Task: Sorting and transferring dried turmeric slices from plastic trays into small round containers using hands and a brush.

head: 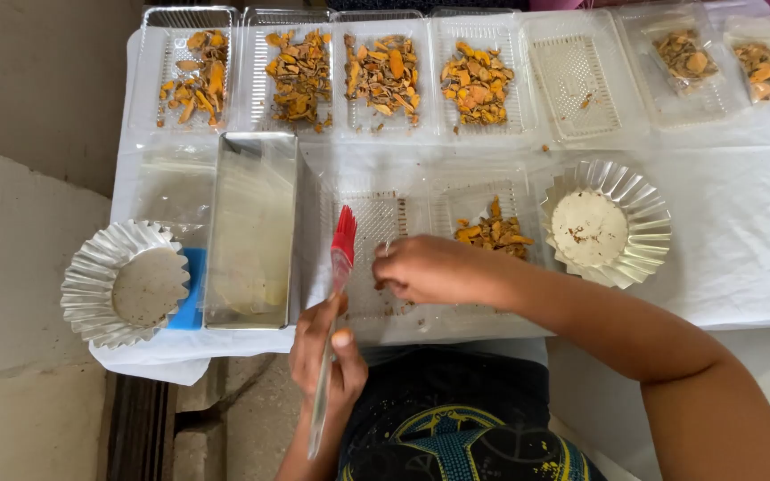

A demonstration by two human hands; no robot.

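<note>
Two hands work over one clear tray (376, 267) on the white-covered counter (741, 232). The left hand (327, 352), nearest, has its fingers wrapped around a brush (339, 276) whose red bristles rest at the tray's left edge. The right hand (425, 269) lies on the tray, fingers curled together; whether they pinch anything I cannot tell. Just right of the tray sit orange pieces (495, 232), then a foil cup (608, 223). Left of it stand a metal tin (251, 232) and another foil cup (122, 283). Beyond, a row of trays (385, 76) holds more pieces.
</note>
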